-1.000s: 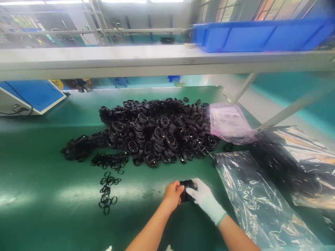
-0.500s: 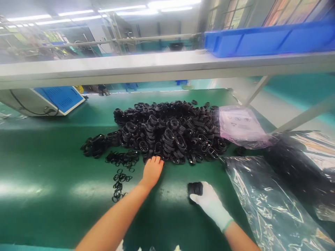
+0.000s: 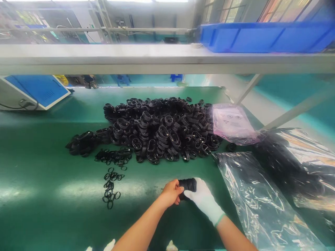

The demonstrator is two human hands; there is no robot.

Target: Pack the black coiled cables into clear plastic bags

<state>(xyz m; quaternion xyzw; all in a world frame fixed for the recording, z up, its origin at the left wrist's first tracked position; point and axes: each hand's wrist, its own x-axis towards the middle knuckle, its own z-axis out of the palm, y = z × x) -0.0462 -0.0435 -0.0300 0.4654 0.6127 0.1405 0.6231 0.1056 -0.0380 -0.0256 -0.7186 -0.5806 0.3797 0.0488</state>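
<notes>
A short stack of black ribbed rubber parts (image 3: 187,184) is held between both hands low in the middle of the green table (image 3: 47,195). My bare left hand (image 3: 170,192) pinches its left end. My right hand (image 3: 202,198), in a white glove, wraps round its right side. Behind them lies a big heap of the same black oval parts (image 3: 159,130). Small thin black rings (image 3: 111,186) are scattered to the left of my hands.
A clear plastic bag (image 3: 259,205) lies flat at the right, with a bag of black parts (image 3: 295,164) beyond it and a pink bag (image 3: 232,122) by the heap. A blue-topped machine (image 3: 34,90) sits far left. A grey shelf (image 3: 157,59) with a blue bin (image 3: 264,35) hangs overhead.
My left hand, which had reached out to the edge of the heap, has come back to the stack in my right hand and now grips its left end.
</notes>
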